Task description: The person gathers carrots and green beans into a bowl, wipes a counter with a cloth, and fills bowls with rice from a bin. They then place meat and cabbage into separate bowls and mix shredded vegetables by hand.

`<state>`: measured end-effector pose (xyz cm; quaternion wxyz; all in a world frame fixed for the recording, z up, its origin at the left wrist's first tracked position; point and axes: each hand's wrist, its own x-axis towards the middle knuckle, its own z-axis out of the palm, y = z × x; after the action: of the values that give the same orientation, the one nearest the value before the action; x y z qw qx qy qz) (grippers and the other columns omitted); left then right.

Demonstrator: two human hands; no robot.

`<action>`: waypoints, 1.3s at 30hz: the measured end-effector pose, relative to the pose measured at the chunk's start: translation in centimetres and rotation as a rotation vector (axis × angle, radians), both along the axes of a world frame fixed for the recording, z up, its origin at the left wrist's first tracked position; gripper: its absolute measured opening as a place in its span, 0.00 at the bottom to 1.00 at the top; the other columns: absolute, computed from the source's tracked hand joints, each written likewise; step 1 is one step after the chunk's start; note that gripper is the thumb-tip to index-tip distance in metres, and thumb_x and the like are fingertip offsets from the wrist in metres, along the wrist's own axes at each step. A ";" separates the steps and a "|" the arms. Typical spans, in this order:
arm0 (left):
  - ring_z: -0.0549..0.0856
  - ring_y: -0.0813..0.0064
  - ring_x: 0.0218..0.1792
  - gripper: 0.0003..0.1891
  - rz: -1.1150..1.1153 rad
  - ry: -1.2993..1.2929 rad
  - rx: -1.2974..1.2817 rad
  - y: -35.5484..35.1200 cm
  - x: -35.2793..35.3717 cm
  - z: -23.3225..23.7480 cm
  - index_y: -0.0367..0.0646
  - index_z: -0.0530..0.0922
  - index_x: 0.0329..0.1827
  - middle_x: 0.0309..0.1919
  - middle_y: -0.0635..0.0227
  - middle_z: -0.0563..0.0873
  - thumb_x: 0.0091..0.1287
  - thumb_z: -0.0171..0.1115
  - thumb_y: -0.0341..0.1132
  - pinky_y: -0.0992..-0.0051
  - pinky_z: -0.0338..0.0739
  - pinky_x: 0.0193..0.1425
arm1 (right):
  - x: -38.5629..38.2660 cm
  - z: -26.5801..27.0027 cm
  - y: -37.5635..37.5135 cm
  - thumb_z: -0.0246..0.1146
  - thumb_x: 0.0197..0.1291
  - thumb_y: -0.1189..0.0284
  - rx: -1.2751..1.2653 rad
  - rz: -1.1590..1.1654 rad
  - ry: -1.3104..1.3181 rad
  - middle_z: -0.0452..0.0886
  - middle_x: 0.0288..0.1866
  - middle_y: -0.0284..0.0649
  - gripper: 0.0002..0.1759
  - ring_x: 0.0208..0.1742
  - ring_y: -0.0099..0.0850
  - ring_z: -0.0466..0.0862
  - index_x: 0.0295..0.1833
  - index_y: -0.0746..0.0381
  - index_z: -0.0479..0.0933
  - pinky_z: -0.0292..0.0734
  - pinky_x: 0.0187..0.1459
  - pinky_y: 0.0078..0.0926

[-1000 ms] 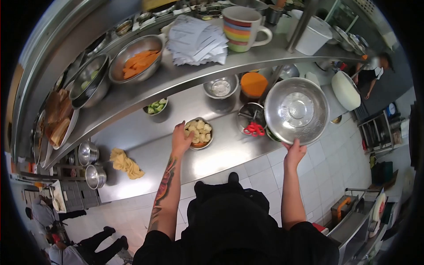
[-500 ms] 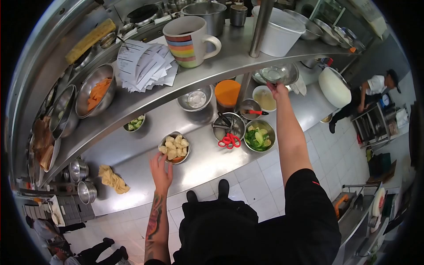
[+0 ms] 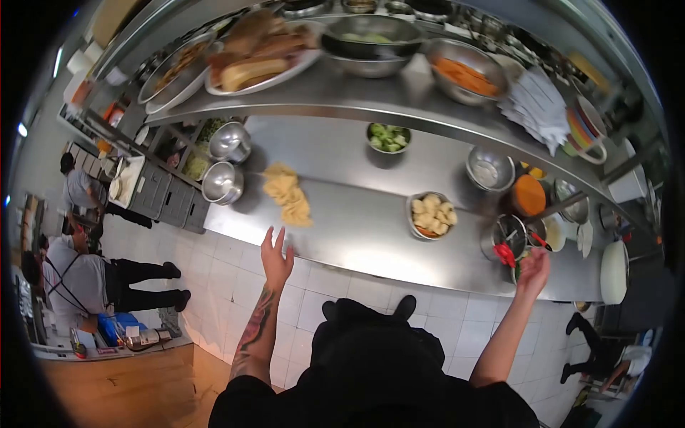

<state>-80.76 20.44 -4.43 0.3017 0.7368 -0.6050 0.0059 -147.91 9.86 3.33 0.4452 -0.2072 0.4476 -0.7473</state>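
Note:
My left hand (image 3: 277, 258) is open and empty, fingers spread, just off the counter's front edge and below a crumpled yellow cloth (image 3: 287, 194). On the right, my right hand (image 3: 533, 272) has nothing visible in it; its fingers are raised and apart. It is beside a metal bowl of utensils (image 3: 504, 237) with red-handled scissors (image 3: 504, 254), and partly covers the bowl of greens behind it. Between my hands, a metal bowl of cauliflower pieces (image 3: 432, 215) stands on the steel counter (image 3: 342, 221). Further back are a bowl of chopped green vegetables (image 3: 389, 138) and a metal bowl (image 3: 490, 169).
Two nested stacks of metal bowls (image 3: 222, 183) stand at the counter's left end. An overhead shelf (image 3: 307, 111) holds a meat platter (image 3: 261, 60), carrot strips (image 3: 467, 75), papers (image 3: 536, 107) and a striped mug (image 3: 585, 132). Co-workers (image 3: 78, 278) stand left; another person is at far right.
The view has swung left. My right hand has drawn back from the clear container at the back right. My left hand has moved from the cauliflower bowl towards the yellow cloth.

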 end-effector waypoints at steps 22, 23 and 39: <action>0.80 0.55 0.54 0.11 -0.512 0.134 -0.088 -4.3 9.1 -4.4 0.42 0.83 0.43 0.53 0.59 0.82 0.58 0.62 0.24 0.57 0.74 0.61 | 62.0 0.2 -0.1 0.61 0.66 0.69 -0.187 1.168 0.981 0.84 0.27 0.38 0.10 0.27 0.27 0.84 0.42 0.64 0.82 0.78 0.33 0.28; 0.81 0.58 0.54 0.11 -0.419 0.243 -0.079 -2.6 10.9 -3.8 0.43 0.83 0.45 0.53 0.59 0.82 0.59 0.61 0.24 0.59 0.76 0.59 | 63.6 0.7 -2.6 0.60 0.67 0.68 -0.083 1.134 1.193 0.85 0.36 0.41 0.11 0.34 0.32 0.85 0.48 0.63 0.81 0.79 0.37 0.29; 0.84 0.51 0.42 0.15 0.223 0.098 0.243 -13.8 35.9 6.3 0.41 0.77 0.48 0.43 0.55 0.82 0.59 0.68 0.31 0.54 0.80 0.41 | 75.9 -5.9 -2.3 0.61 0.59 0.70 -0.312 1.113 1.803 0.62 0.72 0.51 0.28 0.63 0.49 0.70 0.67 0.48 0.72 0.75 0.58 0.47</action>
<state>-44.83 6.64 1.91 0.2371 0.8297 -0.5005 -0.0699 -72.04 7.54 -2.59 0.1972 -0.9125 0.3535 -0.0591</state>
